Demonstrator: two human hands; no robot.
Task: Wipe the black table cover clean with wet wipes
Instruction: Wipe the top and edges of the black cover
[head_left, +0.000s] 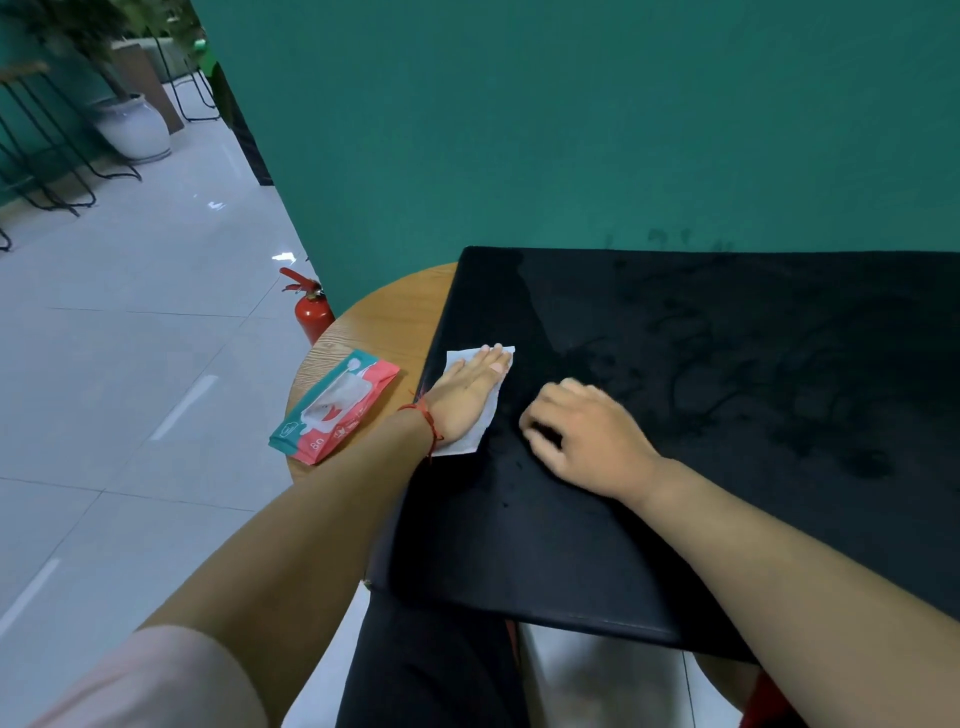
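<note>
A black table cover (701, 426) lies over a round wooden table (395, 317), marked with dark smears towards its right half. Near the cover's left edge my left hand (467, 395) lies flat with straight fingers on a white wet wipe (470, 439), pressing it onto the cover. My right hand (587, 436) rests on the cover just right of the wipe, its fingers loosely curled and blurred, with nothing in it. A teal and red pack of wet wipes (337, 405) lies on the bare wood to the left of the cover.
A green wall (571, 130) rises right behind the table. A red fire extinguisher (311, 312) stands on the tiled floor by the table's left side. Metal-legged stools (47, 156) and a white plant pot (132, 127) stand far off at the upper left.
</note>
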